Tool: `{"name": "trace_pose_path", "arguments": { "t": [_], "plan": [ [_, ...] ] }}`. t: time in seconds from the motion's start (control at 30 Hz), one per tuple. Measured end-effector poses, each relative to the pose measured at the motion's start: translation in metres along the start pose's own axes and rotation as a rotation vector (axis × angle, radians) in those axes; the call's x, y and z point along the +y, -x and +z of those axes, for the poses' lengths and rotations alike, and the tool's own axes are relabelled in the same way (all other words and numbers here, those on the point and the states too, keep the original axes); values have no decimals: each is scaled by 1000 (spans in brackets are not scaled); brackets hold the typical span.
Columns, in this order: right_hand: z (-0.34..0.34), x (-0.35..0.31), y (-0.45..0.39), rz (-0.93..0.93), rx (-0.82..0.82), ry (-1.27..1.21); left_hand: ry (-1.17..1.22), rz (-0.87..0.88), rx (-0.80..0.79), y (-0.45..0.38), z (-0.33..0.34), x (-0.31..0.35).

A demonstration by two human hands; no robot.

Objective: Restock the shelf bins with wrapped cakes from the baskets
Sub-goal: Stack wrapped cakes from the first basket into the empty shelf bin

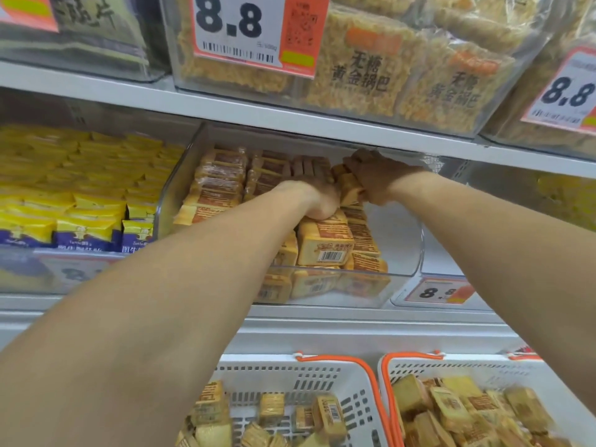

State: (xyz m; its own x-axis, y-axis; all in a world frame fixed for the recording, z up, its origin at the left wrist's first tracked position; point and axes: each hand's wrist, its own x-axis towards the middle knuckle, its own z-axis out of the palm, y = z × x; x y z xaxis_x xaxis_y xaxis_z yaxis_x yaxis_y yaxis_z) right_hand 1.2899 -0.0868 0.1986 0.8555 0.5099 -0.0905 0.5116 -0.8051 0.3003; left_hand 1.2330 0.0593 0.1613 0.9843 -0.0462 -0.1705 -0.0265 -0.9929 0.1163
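Observation:
A clear plastic shelf bin (404, 253) on the middle shelf holds several tan wrapped cakes (325, 243) with brown labels. Both my arms reach deep into it. My left hand (311, 188) lies flat on the stacked cakes, fingers straight and pointing to the back. My right hand (375, 174) grips one or two wrapped cakes (348, 187) just right of the left hand, near the bin's back under the upper shelf. Below, two white baskets with orange handles, the left basket (319, 377) and the right basket (503, 371), hold more wrapped cakes.
A neighbouring bin of yellow and blue packets (74, 201) sits to the left. The upper shelf edge (290, 119) hangs close over my hands, with bins of rice crackers (361, 66) and an 8.8 price tag (254, 30) above. A small 8.8 tag (440, 291) sits right of the cake bin.

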Motion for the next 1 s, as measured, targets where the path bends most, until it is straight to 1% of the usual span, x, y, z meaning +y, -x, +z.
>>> {"name": "trace_pose_path", "arguments": {
  "t": [0.07, 0.17, 0.27, 0.37, 0.53, 0.7, 0.73, 0.83, 0.9, 1.0],
  "plan": [
    [-4, 1, 1, -3, 9, -37, -16, 16, -16, 1, 0, 0],
    [-10, 7, 5, -19, 54, -107, -25, 34, 6, 4, 0, 2],
    [-14, 9, 6, -66, 93, -111, -17, 1, 37, 4, 1, 1],
    [-13, 2, 5, -14, 37, -38, -14, -25, 59, 3, 4, -1],
    [-6, -14, 3, 17, 41, -18, 43, -61, 134, 5, 5, 0],
    [6, -24, 4, 38, 32, 32, 39, -47, 126, 6, 5, 0],
    [5, -24, 4, 42, 5, 23, 50, -49, 130, 7, 5, 0],
    [-9, -23, 0, 56, -80, -105, 70, -32, 150, 10, 4, 2],
    [-19, -18, -6, 95, -20, -192, 75, -42, 139, 11, 3, 1],
    [-21, -8, -16, 100, 5, -128, 95, -61, 160, 8, 5, 2]
  ]
}}
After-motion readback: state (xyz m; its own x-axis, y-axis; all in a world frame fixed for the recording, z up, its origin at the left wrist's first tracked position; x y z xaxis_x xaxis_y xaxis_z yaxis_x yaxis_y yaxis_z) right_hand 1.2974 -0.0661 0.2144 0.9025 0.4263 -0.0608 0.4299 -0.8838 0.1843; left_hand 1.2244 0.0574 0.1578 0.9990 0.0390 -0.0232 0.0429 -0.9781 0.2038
